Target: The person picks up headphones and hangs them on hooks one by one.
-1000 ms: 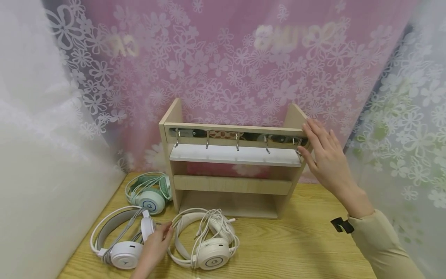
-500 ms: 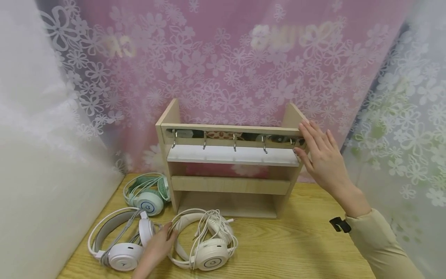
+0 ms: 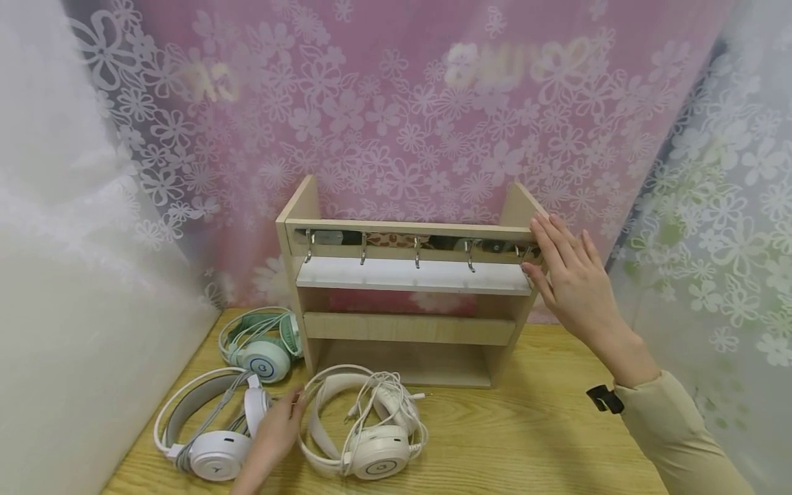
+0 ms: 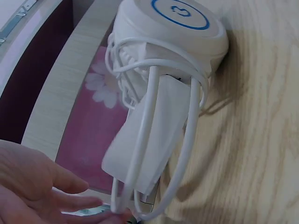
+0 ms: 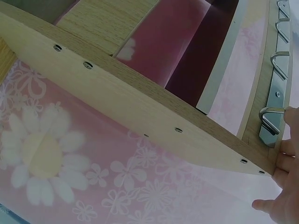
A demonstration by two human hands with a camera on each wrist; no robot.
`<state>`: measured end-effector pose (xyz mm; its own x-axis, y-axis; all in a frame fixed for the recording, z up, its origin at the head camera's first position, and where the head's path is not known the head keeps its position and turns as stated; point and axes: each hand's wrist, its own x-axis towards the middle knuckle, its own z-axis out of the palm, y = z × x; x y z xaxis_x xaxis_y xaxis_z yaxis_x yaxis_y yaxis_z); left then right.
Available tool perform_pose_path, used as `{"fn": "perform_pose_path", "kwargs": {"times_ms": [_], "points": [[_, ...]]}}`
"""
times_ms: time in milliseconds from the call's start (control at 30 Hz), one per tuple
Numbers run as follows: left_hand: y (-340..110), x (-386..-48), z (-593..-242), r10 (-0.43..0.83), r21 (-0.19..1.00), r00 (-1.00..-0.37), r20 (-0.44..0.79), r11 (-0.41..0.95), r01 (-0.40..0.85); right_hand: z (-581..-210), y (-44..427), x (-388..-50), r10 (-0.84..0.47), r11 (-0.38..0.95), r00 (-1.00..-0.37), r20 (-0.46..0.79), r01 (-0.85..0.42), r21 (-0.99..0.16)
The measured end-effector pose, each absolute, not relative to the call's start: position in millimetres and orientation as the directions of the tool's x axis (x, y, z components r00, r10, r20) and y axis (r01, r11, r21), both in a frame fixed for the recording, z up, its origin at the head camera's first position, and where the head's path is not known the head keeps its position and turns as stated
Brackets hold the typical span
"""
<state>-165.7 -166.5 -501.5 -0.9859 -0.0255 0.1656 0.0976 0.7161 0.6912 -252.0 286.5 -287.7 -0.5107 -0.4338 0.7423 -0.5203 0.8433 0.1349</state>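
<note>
Cream over-ear headphones (image 3: 380, 450), with their white cable bundled round one ear cup, are on the table in front of a wooden rack (image 3: 408, 328). My left hand (image 3: 275, 434) holds their headband at its left side; in the left wrist view, the fingertips meet the band's thin double rails (image 4: 142, 140). My right hand (image 3: 578, 292) rests against the rack's upper right corner with fingers extended. Its thumb is by the rightmost metal hook (image 5: 271, 119) in the right wrist view. Several hooks line the metal strip (image 3: 392, 240), and no headphones hang there.
White headphones with a grey band (image 3: 219, 454) lie left of my left hand. Mint-green headphones (image 3: 266, 357) sit behind them, beside the rack's left side. The wooden table (image 3: 526, 419) extends to the right. A pink floral curtain (image 3: 396, 110) stands behind the rack.
My left hand has taken hold of the cream headphones' headband, and the headphones have shifted slightly up and right. My right hand has stayed at the rack's corner.
</note>
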Motion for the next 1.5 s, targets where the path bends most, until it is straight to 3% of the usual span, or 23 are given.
{"fn": "perform_pose_path", "kwargs": {"times_ms": [233,633,867,1133,1500], "points": [[-170,-172,-501,-0.112,0.732,-0.981,0.157,0.680,0.040,-289,287,-253,-0.426,0.846,-0.510,0.748,-0.516,0.130],[-172,-174,-497,-0.120,0.822,-0.973,0.196,0.561,0.096,-289,289,-254,-0.422,0.847,-0.514,0.747,-0.518,0.122],[-169,-173,-496,-0.135,0.872,-0.980,0.144,0.486,0.061,-289,289,-254,-0.424,0.845,-0.515,0.745,-0.520,0.122],[-166,-169,-499,-0.048,0.950,-0.994,0.096,0.303,0.077,-288,289,-254,-0.426,0.844,-0.527,0.736,-0.525,0.113],[-169,-164,-501,0.125,0.990,-0.992,-0.015,0.143,0.003,-288,288,-253,-0.431,0.840,-0.527,0.732,-0.530,0.113]]}}
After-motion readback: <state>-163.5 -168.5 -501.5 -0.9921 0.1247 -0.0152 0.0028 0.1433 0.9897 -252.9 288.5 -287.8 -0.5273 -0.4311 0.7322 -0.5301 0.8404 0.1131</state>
